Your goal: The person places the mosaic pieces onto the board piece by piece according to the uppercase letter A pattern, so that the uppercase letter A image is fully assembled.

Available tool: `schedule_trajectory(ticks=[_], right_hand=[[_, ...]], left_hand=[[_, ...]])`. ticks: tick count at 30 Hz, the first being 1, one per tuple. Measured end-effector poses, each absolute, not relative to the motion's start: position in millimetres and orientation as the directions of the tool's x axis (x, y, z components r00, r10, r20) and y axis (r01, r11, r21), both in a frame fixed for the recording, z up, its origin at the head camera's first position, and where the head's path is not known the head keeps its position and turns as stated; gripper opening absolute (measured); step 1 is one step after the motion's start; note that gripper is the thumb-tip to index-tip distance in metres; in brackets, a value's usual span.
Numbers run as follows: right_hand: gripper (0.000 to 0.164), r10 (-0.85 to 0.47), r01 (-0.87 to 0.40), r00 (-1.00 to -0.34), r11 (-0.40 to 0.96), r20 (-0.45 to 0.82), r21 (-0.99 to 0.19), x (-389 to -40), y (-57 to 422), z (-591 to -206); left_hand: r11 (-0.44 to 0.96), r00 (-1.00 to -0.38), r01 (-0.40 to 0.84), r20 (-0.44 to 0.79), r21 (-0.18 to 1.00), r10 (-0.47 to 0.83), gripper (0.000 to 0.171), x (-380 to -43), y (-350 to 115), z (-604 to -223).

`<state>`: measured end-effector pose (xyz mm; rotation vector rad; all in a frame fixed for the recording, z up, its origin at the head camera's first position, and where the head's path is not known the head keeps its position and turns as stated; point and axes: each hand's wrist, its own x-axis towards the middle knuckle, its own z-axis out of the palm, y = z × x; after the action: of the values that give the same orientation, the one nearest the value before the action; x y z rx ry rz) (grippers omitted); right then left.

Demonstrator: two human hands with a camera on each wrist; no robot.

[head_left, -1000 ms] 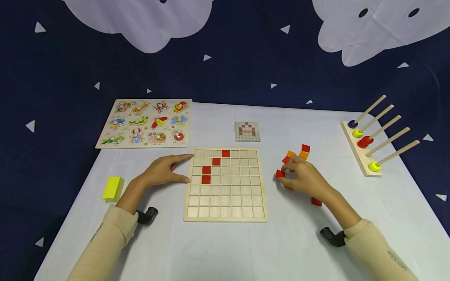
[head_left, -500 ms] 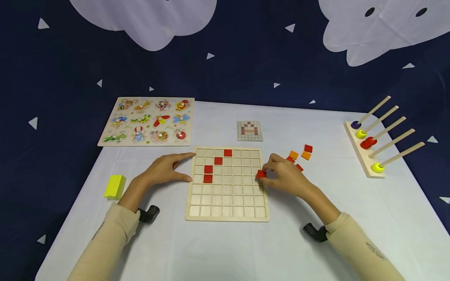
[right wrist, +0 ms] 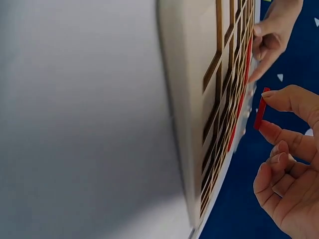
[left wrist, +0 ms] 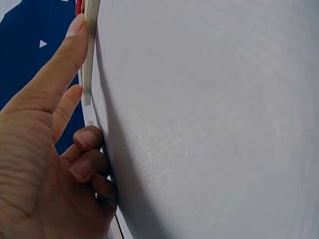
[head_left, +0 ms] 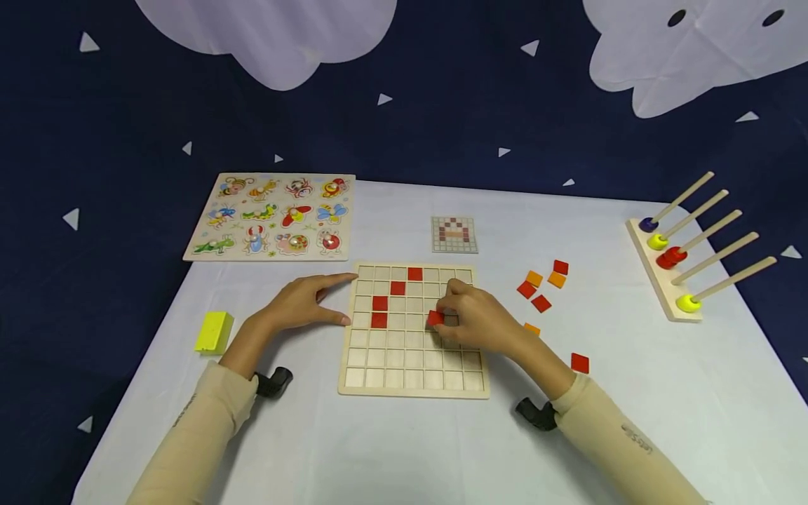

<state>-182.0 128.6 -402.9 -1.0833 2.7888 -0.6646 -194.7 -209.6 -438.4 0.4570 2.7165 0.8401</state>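
Note:
A wooden grid board [head_left: 413, 393] lies mid-table, with several red tiles [head_left: 398, 288] set in its upper-left cells. My right hand [head_left: 480, 317] is over the board's right half, pinching a red square tile [head_left: 435, 318] between thumb and forefinger. The right wrist view shows that tile [right wrist: 261, 108] edge-on above the grid, the other fingers curled loosely. At the board's left edge, my left hand [head_left: 303, 303] touches the frame with extended thumb and forefinger spread apart. Its remaining fingers bend beneath the palm in the left wrist view, where the thumb [left wrist: 65, 64] lies along the board's side.
Loose red and orange tiles [head_left: 541, 303] are scattered right of the board. A small pattern card [head_left: 454, 245] lies behind it. An insect peg puzzle [head_left: 271, 228] is at back left, a yellow block [head_left: 214, 333] at left, and a peg stacker [head_left: 669, 280] at right.
My right hand has carried the red tile leftward from the loose pile to over the board. The left hand stays at the board's left edge.

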Motion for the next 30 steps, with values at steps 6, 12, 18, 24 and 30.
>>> schedule_trajectory(ticks=[6,12,18,24,30], right_hand=[[0.017,-0.703,-0.667,-0.707,0.621,0.084,-0.412,-181.3,110.3,-403.8],[0.023,-0.729,-0.693,-0.680,0.603,0.081,-0.396,-178.6,94.3,-402.3],[0.021,-0.751,-0.708,-0.657,0.584,0.068,-0.398,-176.7,82.6,-402.5],[0.018,-0.768,-0.711,-0.638,0.565,0.047,-0.418,-175.6,72.2,-404.5],[0.014,-0.785,-0.727,-0.619,0.561,0.024,-0.396,-173.9,58.2,-405.6]], left_hand=[[0.782,-0.916,0.214,-0.157,0.585,0.368,0.085,-194.8,-209.7,-438.5],[0.777,-0.915,0.226,-0.145,0.588,0.376,0.084,-195.8,-209.5,-437.7],[0.775,-0.913,0.232,-0.144,0.589,0.382,0.084,-196.1,-209.4,-436.8],[0.770,-0.911,0.235,-0.141,0.594,0.387,0.083,-195.9,-210.0,-437.3],[0.777,-0.912,0.217,-0.161,0.591,0.377,0.084,-194.9,-210.3,-438.0]])
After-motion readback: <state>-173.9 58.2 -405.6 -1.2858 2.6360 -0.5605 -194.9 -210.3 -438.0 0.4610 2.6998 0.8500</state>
